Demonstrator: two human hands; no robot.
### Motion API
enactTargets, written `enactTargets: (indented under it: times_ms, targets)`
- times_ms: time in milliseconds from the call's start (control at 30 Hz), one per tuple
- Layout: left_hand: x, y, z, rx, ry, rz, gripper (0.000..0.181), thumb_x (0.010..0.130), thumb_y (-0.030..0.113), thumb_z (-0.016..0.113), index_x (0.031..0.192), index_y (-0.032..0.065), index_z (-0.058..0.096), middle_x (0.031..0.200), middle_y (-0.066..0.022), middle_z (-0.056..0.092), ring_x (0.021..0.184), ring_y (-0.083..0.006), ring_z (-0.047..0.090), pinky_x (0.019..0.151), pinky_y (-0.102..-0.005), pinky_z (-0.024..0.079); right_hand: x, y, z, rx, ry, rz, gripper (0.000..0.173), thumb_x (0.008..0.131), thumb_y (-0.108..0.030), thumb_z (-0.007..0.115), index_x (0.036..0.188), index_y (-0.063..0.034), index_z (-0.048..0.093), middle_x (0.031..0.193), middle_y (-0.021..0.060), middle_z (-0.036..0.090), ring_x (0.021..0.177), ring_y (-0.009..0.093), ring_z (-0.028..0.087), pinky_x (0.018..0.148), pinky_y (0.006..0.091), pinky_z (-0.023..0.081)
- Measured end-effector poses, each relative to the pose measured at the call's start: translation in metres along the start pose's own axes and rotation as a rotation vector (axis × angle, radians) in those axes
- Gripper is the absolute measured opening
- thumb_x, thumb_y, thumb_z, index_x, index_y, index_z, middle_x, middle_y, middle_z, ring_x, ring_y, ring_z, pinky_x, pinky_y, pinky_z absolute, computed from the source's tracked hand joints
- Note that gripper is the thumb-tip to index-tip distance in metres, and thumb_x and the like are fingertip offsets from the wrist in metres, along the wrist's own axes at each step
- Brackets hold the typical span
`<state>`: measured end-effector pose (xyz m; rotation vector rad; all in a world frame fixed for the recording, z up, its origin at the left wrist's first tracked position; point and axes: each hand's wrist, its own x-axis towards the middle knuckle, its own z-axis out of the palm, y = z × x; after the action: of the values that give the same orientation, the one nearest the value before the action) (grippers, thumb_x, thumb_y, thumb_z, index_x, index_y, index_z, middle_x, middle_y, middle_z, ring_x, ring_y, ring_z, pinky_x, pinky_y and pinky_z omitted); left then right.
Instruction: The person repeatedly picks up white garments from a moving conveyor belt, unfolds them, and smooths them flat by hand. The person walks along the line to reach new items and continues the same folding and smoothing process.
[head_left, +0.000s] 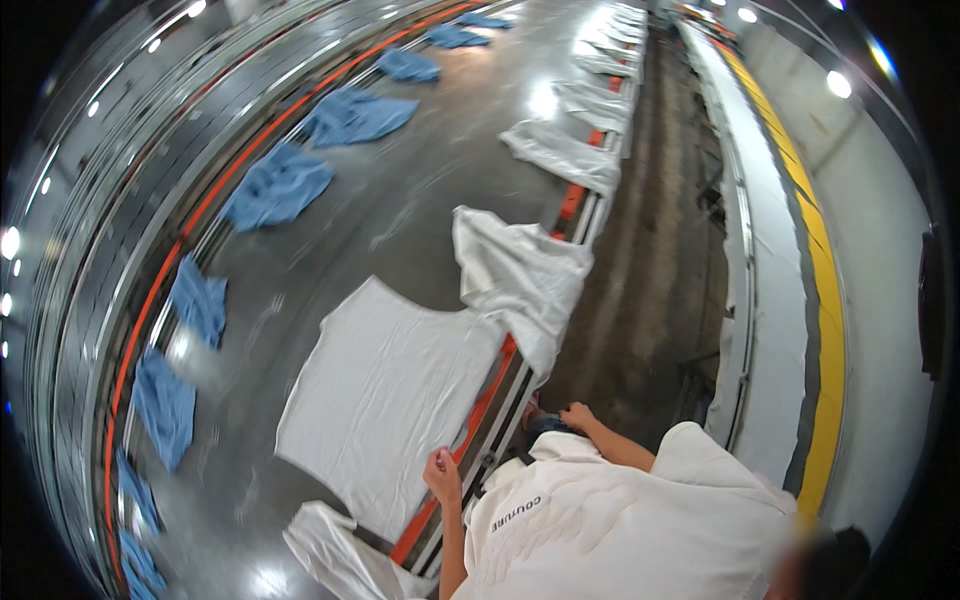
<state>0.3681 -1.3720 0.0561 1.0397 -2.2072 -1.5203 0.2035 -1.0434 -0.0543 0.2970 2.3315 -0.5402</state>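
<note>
My left hand (442, 474) is beside the near edge of a white fabric panel (386, 397), which lies spread flat with slight wrinkles on a long grey table (405, 187). Its fingers are curled in, and I see nothing in them. My right hand (577, 416) hangs low near my thigh, away from the table, loosely curled with no object visible. Crumpled white fabric (517, 270) overlaps the panel's far corner and drapes over the table edge. Another bunched white piece (345, 551) lies at the panel's near end.
An orange strip (416, 532) and metal rails (484, 457) edge the table. More white pieces (562, 154) continue along this side, and several blue pieces (277, 187) line the opposite side. Behind a floor aisle (637, 247) runs a long white surface (772, 315) with a yellow band (823, 330).
</note>
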Motion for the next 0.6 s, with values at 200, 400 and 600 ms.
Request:
enactTargets:
  times_ms: [200,400,600]
  targets:
    - [0.027,0.074,0.105,0.040,-0.275,0.192,0.022,0.097,0.016,0.057,0.098,-0.0003,0.071,0.079,-0.0098,0.072,0.064,-0.0173,0.065,0.063,-0.0309,0.051,0.034,0.065,-0.018,0.157,0.140,0.019,0.053,0.083,-0.049,0.059,0.105,-0.0033,0.074,0.110,0.0256,0.069,0.108,0.043,0.065,0.094,0.0498,0.052]
    - [0.070,0.152,0.263,0.224,-0.536,0.360,0.022,0.096,0.018,0.059,0.099,0.0016,0.073,0.081,-0.0095,0.074,0.066,-0.0160,0.066,0.063,-0.0299,0.052,0.085,0.156,-0.084,0.517,0.174,0.351,0.028,0.076,-0.028,0.071,0.099,-0.0137,0.080,0.109,0.0146,0.074,0.104,0.032,0.069,0.095,0.0401,0.054]
    - [0.079,0.258,0.454,0.147,-0.760,0.391,0.023,0.097,0.019,0.059,0.100,0.0008,0.073,0.083,-0.0079,0.074,0.069,-0.0142,0.067,0.067,-0.0292,0.053,0.117,0.263,-0.193,0.648,0.428,0.601,0.028,0.065,-0.014,0.081,0.093,-0.0142,0.077,0.101,0.0111,0.075,0.099,0.028,0.070,0.090,0.0377,0.056]
